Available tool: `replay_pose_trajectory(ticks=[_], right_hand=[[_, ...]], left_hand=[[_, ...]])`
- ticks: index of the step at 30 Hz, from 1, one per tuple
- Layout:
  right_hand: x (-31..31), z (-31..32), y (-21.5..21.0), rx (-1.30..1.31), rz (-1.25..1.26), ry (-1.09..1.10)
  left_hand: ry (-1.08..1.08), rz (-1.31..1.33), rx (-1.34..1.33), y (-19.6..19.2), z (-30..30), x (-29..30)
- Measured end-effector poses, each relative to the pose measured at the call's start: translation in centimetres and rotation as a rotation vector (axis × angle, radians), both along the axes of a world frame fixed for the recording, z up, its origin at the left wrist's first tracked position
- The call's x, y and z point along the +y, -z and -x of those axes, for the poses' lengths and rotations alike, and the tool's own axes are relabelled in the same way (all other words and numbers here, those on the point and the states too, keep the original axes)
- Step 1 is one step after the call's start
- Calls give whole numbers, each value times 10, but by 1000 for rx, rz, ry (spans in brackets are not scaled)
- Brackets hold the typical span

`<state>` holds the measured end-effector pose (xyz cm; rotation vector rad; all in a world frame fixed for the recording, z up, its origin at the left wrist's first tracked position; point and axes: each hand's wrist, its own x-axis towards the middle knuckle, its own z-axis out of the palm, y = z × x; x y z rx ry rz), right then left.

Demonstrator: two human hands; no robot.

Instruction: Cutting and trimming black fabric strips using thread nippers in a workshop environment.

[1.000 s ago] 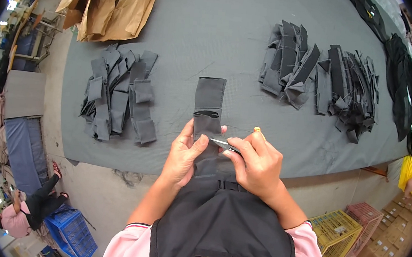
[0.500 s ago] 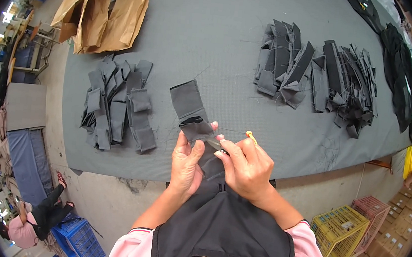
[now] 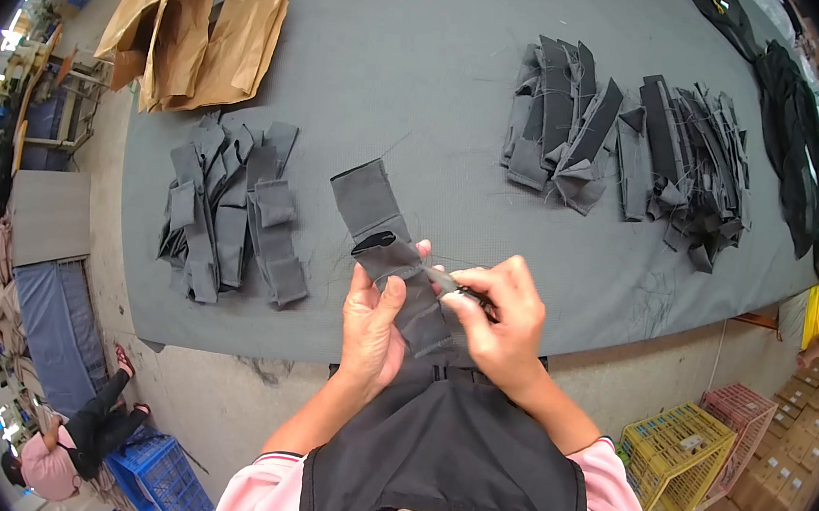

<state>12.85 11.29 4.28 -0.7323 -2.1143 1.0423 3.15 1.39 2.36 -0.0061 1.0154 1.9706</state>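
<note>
My right hand (image 3: 502, 320) is closed in a pinch, thumb and forefinger tips pressed together on the edge of a grey strip (image 3: 392, 254); something small and dark shows at that pinch, too hidden to tell what it is. My left hand (image 3: 374, 327) lies under and beside the strip, thumb up along its side and fingers curled round behind, so it grips the lower part. The strip is a folded piece of grey cloth that rises tilted up and to the left from my hands, its far end hanging over the table (image 3: 430, 58) near the front edge. Its lower end meets the black apron (image 3: 449, 449) that covers my front, between pink sleeves (image 3: 254, 504).

On the table to my left, near the strip, lies a heap of grey strips (image 3: 229, 212). Farther left and back lies a stack of brown paper (image 3: 200, 19). To my right, well apart, is a larger heap of dark cut pieces (image 3: 631, 139), with black cloth (image 3: 797, 127) beyond it. Below the table's right end stand a yellow crate (image 3: 683, 454) and a pink one (image 3: 742, 415). At lower left a person in pink (image 3: 60, 448) crouches by a blue crate (image 3: 161, 479).
</note>
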Motion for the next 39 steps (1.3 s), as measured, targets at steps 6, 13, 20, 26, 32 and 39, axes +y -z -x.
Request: replay_pose_trajectory(ticks=[6,13,20,26,32,39], right_hand=[[5,-2,-2,-84,-16,-105],[24,-5,-8,25,30,3],[30,-2,0,-48,-215,-60],[26,3,0,-62,-79,27],[30,3,8,36,-349,-12],[22,-3,5,-66,-408,48]], left_hand=[[26,-15,24,-3,3,4],[173,93,91,-11,11,-5],[216,45,35,-11,6,-7],[248,55,6,-18,7,-6],[277,42,-11,-19,9,-4],[322,44,-7,-21,9,-4]])
